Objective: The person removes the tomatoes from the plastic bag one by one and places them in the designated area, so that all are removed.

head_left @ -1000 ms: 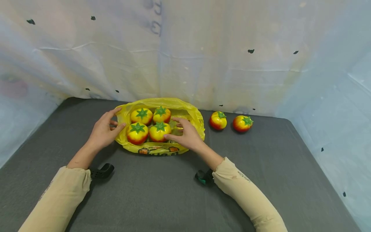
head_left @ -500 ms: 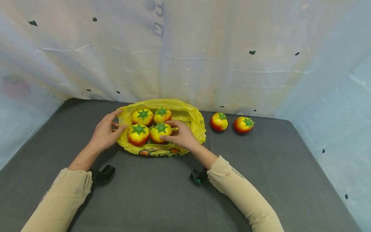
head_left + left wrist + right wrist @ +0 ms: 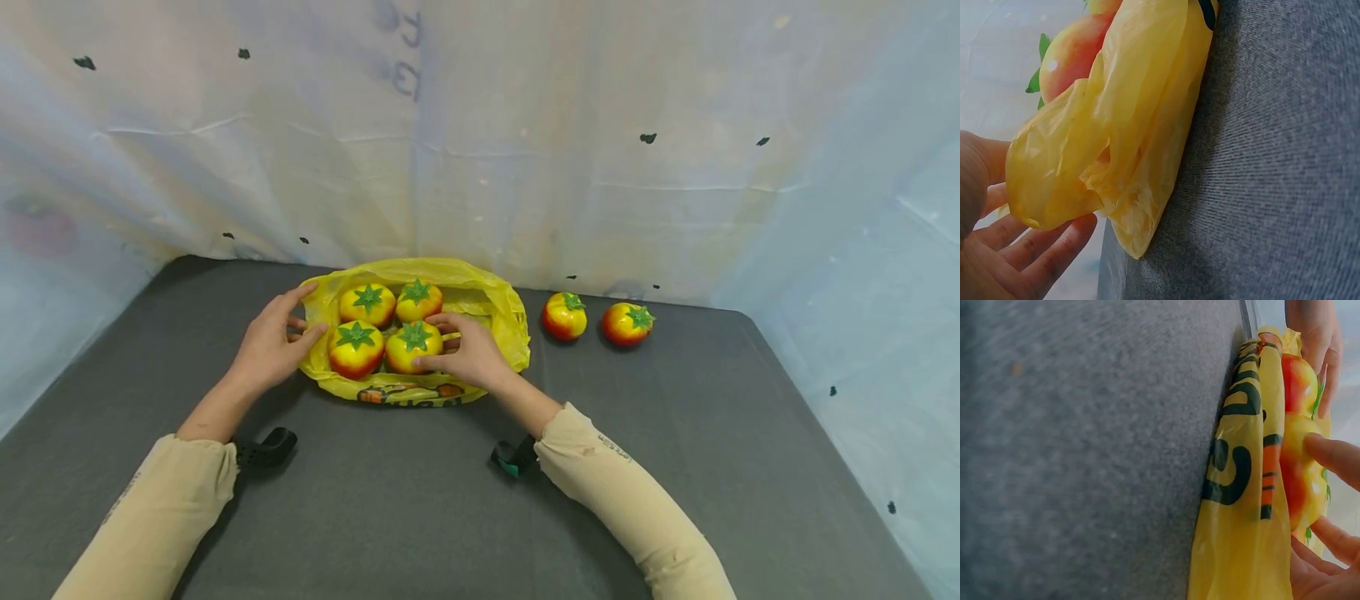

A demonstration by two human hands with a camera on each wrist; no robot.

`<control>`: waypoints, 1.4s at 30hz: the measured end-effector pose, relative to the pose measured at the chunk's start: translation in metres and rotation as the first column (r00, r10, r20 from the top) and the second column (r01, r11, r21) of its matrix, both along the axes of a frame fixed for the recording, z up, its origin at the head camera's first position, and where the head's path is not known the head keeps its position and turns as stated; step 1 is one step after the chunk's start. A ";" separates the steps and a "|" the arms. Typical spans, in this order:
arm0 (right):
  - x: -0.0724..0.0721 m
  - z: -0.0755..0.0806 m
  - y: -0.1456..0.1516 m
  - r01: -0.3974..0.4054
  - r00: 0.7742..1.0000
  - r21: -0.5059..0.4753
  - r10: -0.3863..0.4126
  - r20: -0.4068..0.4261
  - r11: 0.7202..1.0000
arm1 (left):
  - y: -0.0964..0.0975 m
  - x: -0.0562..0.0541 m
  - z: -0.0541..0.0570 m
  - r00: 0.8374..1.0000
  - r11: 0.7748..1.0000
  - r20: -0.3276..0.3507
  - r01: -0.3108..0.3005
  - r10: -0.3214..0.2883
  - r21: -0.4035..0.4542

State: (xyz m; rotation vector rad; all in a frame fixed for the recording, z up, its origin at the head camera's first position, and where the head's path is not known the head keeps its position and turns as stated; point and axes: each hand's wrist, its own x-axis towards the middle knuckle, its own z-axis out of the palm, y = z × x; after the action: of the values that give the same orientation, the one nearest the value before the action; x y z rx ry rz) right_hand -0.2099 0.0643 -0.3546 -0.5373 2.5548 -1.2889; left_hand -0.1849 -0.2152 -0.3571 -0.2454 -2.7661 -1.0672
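Observation:
Several red-yellow tomatoes with green leaf tops sit in an opened yellow plastic bag point(image 3: 420, 267) on the dark table. My right hand point(image 3: 474, 354) reaches into the bag and grips the front right tomato point(image 3: 411, 352), thumb on its near side and fingers on its far side. In the right wrist view, thumb and fingers meet that tomato point(image 3: 1304, 487) above the printed bag wall point(image 3: 1235, 469). My left hand point(image 3: 268, 343) holds the bag's left rim; in the left wrist view the yellow film point(image 3: 1054, 162) lies between thumb and fingers. The bag hides the tomatoes' undersides.
Two more tomatoes, one nearer point(image 3: 564, 317) and one farther right point(image 3: 627, 324), lie on the table to the right of the bag. A pale sheet wall point(image 3: 480, 167) stands close behind the bag. Side sheets point(image 3: 862, 333) border the dark table point(image 3: 412, 517).
My right hand has shifted left inside the bag and closed around the front right tomato. The left hand stays at the left rim, and the two loose tomatoes have not moved.

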 end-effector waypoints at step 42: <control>0.028 0.022 0.082 0.154 0.988 -0.179 -0.156 0.003 0.972 | -0.002 -0.001 -0.002 1.000 1.000 -0.019 0.008 -0.008 -0.007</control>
State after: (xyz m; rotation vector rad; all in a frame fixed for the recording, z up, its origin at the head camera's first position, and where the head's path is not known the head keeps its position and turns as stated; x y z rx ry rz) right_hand -0.1816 0.1464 -0.3325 -0.3844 2.5477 -1.5838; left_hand -0.1858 -0.2168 -0.3586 -0.2671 -2.7547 -1.0514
